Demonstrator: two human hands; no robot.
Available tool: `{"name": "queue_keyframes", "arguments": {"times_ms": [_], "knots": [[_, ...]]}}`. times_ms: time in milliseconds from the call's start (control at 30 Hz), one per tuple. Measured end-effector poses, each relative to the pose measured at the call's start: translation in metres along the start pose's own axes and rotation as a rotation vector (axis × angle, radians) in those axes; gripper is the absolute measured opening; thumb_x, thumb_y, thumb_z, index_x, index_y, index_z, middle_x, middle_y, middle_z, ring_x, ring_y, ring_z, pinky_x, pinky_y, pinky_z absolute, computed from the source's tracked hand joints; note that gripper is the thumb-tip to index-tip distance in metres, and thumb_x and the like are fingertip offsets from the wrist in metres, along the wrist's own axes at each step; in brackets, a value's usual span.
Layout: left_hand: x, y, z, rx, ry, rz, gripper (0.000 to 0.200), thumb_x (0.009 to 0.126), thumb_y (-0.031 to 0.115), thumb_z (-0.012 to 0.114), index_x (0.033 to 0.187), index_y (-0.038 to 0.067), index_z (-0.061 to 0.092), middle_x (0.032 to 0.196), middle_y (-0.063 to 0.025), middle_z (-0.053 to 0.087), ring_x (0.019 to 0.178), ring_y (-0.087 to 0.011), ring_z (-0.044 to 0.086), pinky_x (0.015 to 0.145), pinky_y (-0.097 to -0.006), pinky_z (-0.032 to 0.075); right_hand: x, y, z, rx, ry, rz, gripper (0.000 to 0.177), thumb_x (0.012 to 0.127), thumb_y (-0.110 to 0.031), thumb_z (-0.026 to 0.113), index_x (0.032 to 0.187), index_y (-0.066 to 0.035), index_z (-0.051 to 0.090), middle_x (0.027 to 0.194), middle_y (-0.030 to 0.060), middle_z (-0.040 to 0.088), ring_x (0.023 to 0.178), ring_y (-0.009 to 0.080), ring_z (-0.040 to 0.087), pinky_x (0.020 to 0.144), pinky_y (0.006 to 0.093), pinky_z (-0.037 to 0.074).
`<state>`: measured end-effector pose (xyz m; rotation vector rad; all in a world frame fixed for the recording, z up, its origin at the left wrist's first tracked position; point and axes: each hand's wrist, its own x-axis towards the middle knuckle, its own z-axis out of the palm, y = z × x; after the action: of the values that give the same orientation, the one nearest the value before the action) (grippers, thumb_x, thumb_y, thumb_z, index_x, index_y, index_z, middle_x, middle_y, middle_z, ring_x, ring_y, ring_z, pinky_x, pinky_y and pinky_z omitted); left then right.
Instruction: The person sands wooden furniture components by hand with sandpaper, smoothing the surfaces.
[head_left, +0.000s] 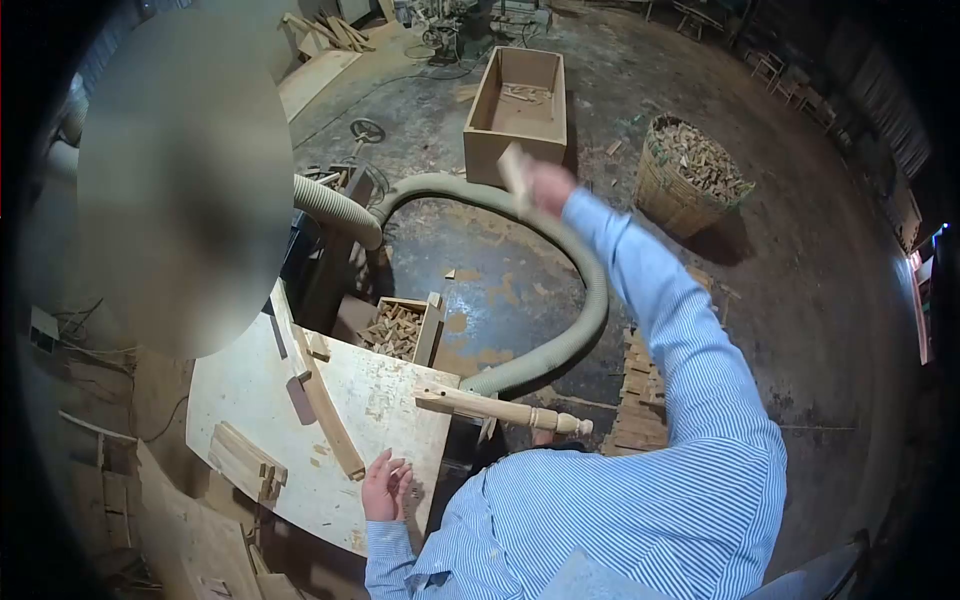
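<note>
My right hand (548, 188) is stretched far forward over the hose, closed on a pale wood piece (517, 178) that is blurred by motion. My left hand (386, 488) hovers at the near edge of the pale work board (390, 430), palm up with fingers partly spread and nothing in them. Just beyond its fingertips ends a long wooden strip (332, 422) lying across the board. A turned wooden leg (500, 405) juts off the board's right edge. Several flat wood pieces (240, 460) lie at the board's left.
A thick hose (600, 300) curves over the floor. Beyond it stand a large wooden box (515, 140) and a basket (675, 190) of wood scraps. A small crate (428, 335) of offcuts sits behind the board. Wooden slats (636, 400) lie at my right. A blurred oval covers the upper left.
</note>
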<state>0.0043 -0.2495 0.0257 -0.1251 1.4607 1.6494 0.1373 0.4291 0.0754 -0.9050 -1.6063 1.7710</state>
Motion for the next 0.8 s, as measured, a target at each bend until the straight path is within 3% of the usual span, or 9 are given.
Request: {"name": "queue_keyframes", "arguments": {"times_ms": [67, 100, 233, 300, 333, 367, 433, 567, 800], "knots": [[0.003, -0.004, -0.005, -0.049, 0.016, 0.027, 0.043, 0.103, 0.019, 0.063, 0.14, -0.001, 0.055, 0.105, -0.0128, 0.071, 0.092, -0.0225, 0.072, 0.082, -0.0328, 0.062, -0.002, -0.116, 0.001, 0.252, 0.45, 0.045, 0.065, 0.104, -0.048, 0.058, 0.15, -0.004, 0.047, 0.14, 0.0183, 0.06, 0.133, 0.0336, 0.057, 0.104, 0.0587, 0.048], [0.006, -0.006, -0.009, -0.085, 0.035, 0.044, 0.042, 0.103, 0.017, 0.062, 0.14, -0.001, 0.055, 0.102, -0.0122, 0.071, 0.09, -0.0222, 0.072, 0.08, -0.0326, 0.063, 0.001, -0.13, 0.002, 0.137, 0.414, -0.122, 0.076, 0.103, -0.058, 0.055, 0.16, -0.01, 0.037, 0.154, 0.0186, 0.048, 0.145, 0.0354, 0.045, 0.11, 0.0631, 0.039], [0.024, -0.03, -0.03, -0.044, 0.073, 0.136, 0.039, 0.103, 0.011, 0.062, 0.138, -0.004, 0.056, 0.095, -0.0094, 0.069, 0.078, -0.0174, 0.068, 0.069, -0.0294, 0.058, -0.022, -0.074, 0.04, -0.113, 0.105, -0.084, 0.062, 0.107, -0.048, 0.056, 0.159, -0.019, 0.041, 0.155, 0.0109, 0.051, 0.138, 0.0279, 0.054, 0.105, 0.0516, 0.047], [0.029, -0.028, -0.038, 0.09, 0.167, 0.221, 0.034, 0.104, 0.012, 0.061, 0.132, -0.007, 0.061, 0.086, -0.0053, 0.062, 0.065, -0.0097, 0.055, 0.06, -0.0245, 0.049, -0.078, 0.004, 0.08, -0.127, -0.049, -0.131, 0.054, 0.109, -0.04, 0.056, 0.154, -0.011, 0.05, 0.116, 0.0053, 0.069, 0.094, 0.0137, 0.062, 0.081, 0.0312, 0.052], [0.031, -0.024, -0.048, 0.181, 0.202, 0.263, 0.034, 0.103, 0.015, 0.064, 0.131, -0.005, 0.064, 0.092, -0.0063, 0.066, 0.072, -0.0094, 0.059, 0.065, -0.024, 0.051, -0.126, 0.029, 0.112, -0.133, -0.165, 0.014, 0.058, 0.109, -0.04, 0.055, 0.157, -0.009, 0.045, 0.117, 0.0055, 0.068, 0.095, 0.0134, 0.061, 0.084, 0.0307, 0.052], [0.029, -0.012, -0.05, 0.13, 0.27, 0.299, 0.036, 0.102, 0.017, 0.066, 0.131, -0.005, 0.063, 0.102, -0.0097, 0.07, 0.084, -0.0127, 0.065, 0.076, -0.0256, 0.055, -0.166, 0.043, 0.13, -0.436, -0.363, -0.007, 0.058, 0.11, -0.035, 0.054, 0.159, -0.007, 0.04, 0.133, 0.01, 0.065, 0.112, 0.0177, 0.063, 0.093, 0.0329, 0.053], [0.024, 0.008, -0.067, 0.332, 0.425, 0.646, 0.036, 0.101, 0.018, 0.068, 0.13, -0.003, 0.064, 0.116, -0.0117, 0.071, 0.102, -0.0197, 0.069, 0.093, -0.0322, 0.057, -0.229, 0.09, 0.155, -0.401, -0.529, 0.139, 0.055, 0.109, -0.015, 0.054, 0.16, -0.003, 0.036, 0.156, 0.0235, 0.049, 0.143, 0.0295, 0.05, 0.115, 0.0381, 0.042], [0.031, 0.061, -0.122, 0.836, 0.944, 0.918, 0.031, 0.09, 0.015, 0.073, 0.12, 0.006, 0.07, 0.11, -0.0146, 0.067, 0.105, -0.0352, 0.066, 0.091, -0.0414, 0.055, -0.311, 0.135, 0.167, -0.603, -0.612, 0.141, 0.063, 0.104, -0.02, 0.062, 0.158, 0.0, 0.037, 0.151, 0.0266, 0.053, 0.136, 0.0335, 0.057, 0.109, 0.0403, 0.047], [0.064, 0.117, -0.213, 1.098, 1.4, 0.776, 0.055, 0.091, 0.035, 0.074, 0.134, 0.004, 0.06, 0.126, -0.0183, 0.061, 0.124, -0.0412, 0.054, 0.107, -0.0519, 0.043, -0.351, 0.111, 0.208, -0.941, -0.554, 0.042, 0.059, 0.105, -0.032, 0.06, 0.156, -0.006, 0.042, 0.134, 0.0296, 0.064, 0.126, 0.0452, 0.062, 0.102, 0.0467, 0.051]]}}
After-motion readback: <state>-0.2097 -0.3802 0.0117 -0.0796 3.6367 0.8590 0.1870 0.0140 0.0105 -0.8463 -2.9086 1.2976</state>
